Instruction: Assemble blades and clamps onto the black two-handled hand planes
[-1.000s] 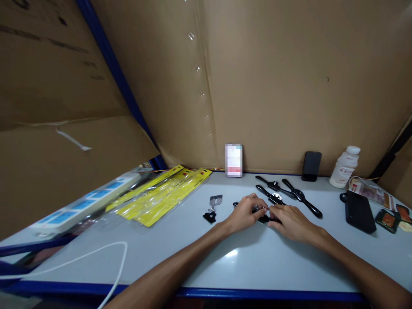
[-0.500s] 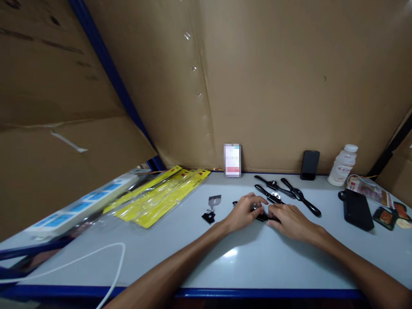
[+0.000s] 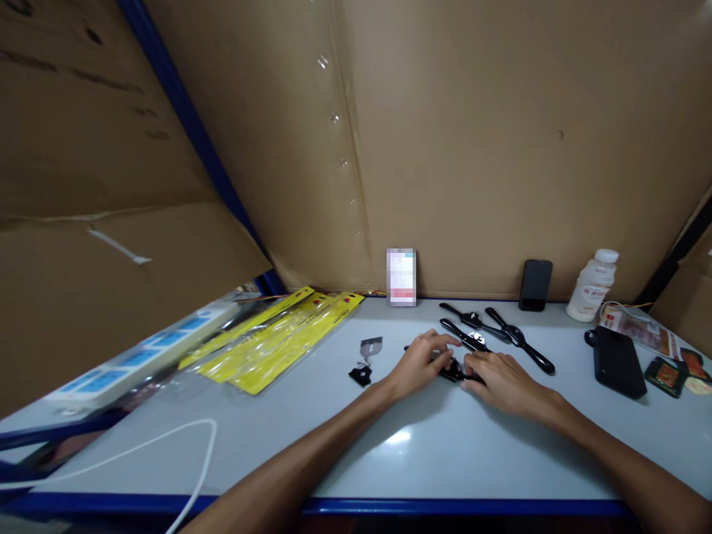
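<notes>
A black spokeshave (image 3: 452,370) lies low over the table between my hands, its middle partly covered by fingers. My left hand (image 3: 421,362) is closed about its left side, fingertips and thumb at the middle. The right handle is pinched in my right hand (image 3: 497,377). Just beyond lies a second spokeshave (image 3: 472,339), with a third spokeshave (image 3: 470,317) and a fourth spokeshave (image 3: 517,337) behind it, the last slanting to the right. Left of my left hand rest a flat metal blade (image 3: 371,345), a black cap plate (image 3: 360,376) and small screws (image 3: 363,363).
Yellow packaging sleeves (image 3: 278,348) and a white power strip (image 3: 150,352) lie on the left. A lit phone (image 3: 401,278) and a dark phone (image 3: 535,285) lean against the cardboard. A bottle (image 3: 592,288), a black case (image 3: 618,363) and snack packets (image 3: 664,376) are at right.
My left hand's fingers have shifted slightly left on the spokeshave, uncovering more of its middle. My right hand keeps its place on the handle.
</notes>
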{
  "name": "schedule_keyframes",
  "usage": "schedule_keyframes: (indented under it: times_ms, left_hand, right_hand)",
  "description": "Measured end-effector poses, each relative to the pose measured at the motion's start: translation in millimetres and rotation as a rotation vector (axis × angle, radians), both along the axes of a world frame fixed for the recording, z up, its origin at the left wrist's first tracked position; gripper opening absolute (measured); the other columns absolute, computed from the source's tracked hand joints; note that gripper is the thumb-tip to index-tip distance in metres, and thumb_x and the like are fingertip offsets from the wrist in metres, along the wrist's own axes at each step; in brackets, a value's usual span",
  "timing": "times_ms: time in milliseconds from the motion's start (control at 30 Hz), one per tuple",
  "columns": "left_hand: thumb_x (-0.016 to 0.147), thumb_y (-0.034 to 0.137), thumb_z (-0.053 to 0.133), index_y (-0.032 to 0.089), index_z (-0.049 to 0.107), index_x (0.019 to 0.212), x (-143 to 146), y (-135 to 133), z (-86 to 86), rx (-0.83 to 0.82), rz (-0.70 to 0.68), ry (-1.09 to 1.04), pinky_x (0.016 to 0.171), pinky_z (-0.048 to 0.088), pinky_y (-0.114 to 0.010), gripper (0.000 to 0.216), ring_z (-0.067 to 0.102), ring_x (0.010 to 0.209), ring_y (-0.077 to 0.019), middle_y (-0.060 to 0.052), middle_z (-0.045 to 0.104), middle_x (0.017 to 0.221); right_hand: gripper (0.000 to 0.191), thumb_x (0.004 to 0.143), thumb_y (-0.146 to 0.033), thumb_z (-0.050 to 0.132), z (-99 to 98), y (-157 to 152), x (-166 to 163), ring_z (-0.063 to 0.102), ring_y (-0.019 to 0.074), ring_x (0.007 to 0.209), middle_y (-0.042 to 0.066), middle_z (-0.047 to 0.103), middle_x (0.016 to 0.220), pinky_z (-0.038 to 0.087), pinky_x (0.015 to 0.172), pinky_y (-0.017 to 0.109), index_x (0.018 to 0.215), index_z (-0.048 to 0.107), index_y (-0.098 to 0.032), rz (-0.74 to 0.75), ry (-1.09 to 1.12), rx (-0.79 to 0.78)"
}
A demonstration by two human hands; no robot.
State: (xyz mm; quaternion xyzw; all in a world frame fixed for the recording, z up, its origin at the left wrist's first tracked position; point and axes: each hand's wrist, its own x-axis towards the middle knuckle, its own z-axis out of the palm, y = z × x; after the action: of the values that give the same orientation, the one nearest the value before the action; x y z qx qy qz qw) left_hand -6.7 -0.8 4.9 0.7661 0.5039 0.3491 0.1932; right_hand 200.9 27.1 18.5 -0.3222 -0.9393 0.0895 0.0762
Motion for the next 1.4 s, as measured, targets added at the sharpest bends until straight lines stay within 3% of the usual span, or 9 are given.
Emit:
schedule_keyframes:
  times_ms: [167, 267, 400, 533, 733, 967, 1233, 1400]
  left_hand:
    - [0.094, 0.019, 0.051, 0.02, 0.07, 0.113, -6.8, 4.2, -4.7, 0.011, 0.054, 0.035, 0.085, 0.048, -0.037, 0.027, 0.06, 0.092, -0.0222, -0.006, 0.07, 0.089]
    - [0.094, 0.018, 0.052, 0.02, 0.07, 0.11, -9.6, 3.6, -2.4, 0.009, -0.025, 0.035, 0.086, 0.049, -0.035, 0.024, 0.062, 0.093, -0.0211, -0.005, 0.07, 0.094]
    - [0.093, 0.027, 0.061, 0.02, 0.065, 0.115, -17.4, 0.3, 1.3, 0.089, -0.151, 0.296, 0.086, 0.049, -0.037, 0.024, 0.06, 0.097, -0.0232, -0.008, 0.066, 0.104]
    - [0.098, 0.036, 0.055, 0.019, 0.066, 0.104, -21.7, -0.6, 0.5, 0.155, -0.202, 0.501, 0.082, 0.047, -0.036, 0.021, 0.058, 0.091, -0.0226, -0.007, 0.063, 0.097]
    - [0.099, 0.036, 0.053, 0.017, 0.066, 0.089, -16.4, -2.5, 1.8, 0.171, -0.178, 0.642, 0.076, 0.044, -0.035, 0.025, 0.057, 0.084, -0.0234, -0.007, 0.063, 0.088]
    - [0.098, 0.032, 0.056, 0.021, 0.06, 0.121, -18.7, -4.2, 6.8, 0.137, -0.216, 0.606, 0.08, 0.045, -0.036, 0.026, 0.058, 0.094, -0.0246, -0.006, 0.065, 0.103]
    - [0.099, 0.03, 0.054, 0.02, 0.062, 0.111, -20.6, -1.5, 7.3, 0.064, -0.262, 0.519, 0.078, 0.045, -0.033, 0.018, 0.058, 0.094, -0.023, -0.005, 0.063, 0.098]
    - [0.096, 0.027, 0.059, 0.02, 0.062, 0.112, -17.2, -4.1, 8.3, 0.026, -0.223, 0.499, 0.08, 0.047, -0.034, 0.017, 0.059, 0.095, -0.0233, -0.006, 0.062, 0.102]
  right_hand:
    - [0.008, 0.094, -0.026, 0.057, 0.0, 0.0, 0.0, 0.06, 0.0205, 0.082, 0.005, 0.067, 0.095, 0.03, 0.063, 0.032, 0.092, 0.061, -0.02, 0.0, -0.012, 0.022]
    - [0.008, 0.094, -0.027, 0.057, 2.3, 1.9, 2.2, 0.061, 0.0214, 0.083, 0.005, 0.068, 0.095, 0.032, 0.064, 0.032, 0.093, 0.062, -0.02, 0.003, -0.02, 0.019]
    - [0.014, 0.093, -0.029, 0.058, 8.4, 6.0, 6.8, 0.064, 0.0248, 0.089, 0.007, 0.07, 0.102, 0.037, 0.069, 0.033, 0.101, 0.063, -0.02, -0.028, -0.067, 0.008]
    - [0.025, 0.092, -0.03, 0.058, 13.3, 7.7, 9.4, 0.065, 0.0263, 0.096, 0.01, 0.069, 0.113, 0.04, 0.074, 0.034, 0.115, 0.064, -0.021, -0.017, -0.11, 0.009]
    - [0.025, 0.094, -0.029, 0.058, 14.9, 6.6, 9.1, 0.066, 0.0276, 0.098, 0.011, 0.069, 0.113, 0.042, 0.075, 0.035, 0.117, 0.065, -0.021, 0.001, -0.145, 0.012]
    - [0.032, 0.095, -0.028, 0.055, 14.6, 6.1, 10.0, 0.066, 0.0284, 0.096, 0.011, 0.069, 0.114, 0.044, 0.076, 0.037, 0.125, 0.063, -0.023, 0.029, -0.134, 0.014]
    - [0.03, 0.095, -0.027, 0.056, 17.3, 5.7, 9.7, 0.066, 0.029, 0.096, 0.012, 0.069, 0.113, 0.044, 0.074, 0.037, 0.123, 0.065, -0.021, 0.036, -0.148, 0.011]
    - [0.032, 0.094, -0.027, 0.056, 15.9, 7.0, 10.3, 0.066, 0.0288, 0.096, 0.012, 0.069, 0.112, 0.044, 0.074, 0.037, 0.124, 0.065, -0.021, 0.048, -0.127, -0.003]
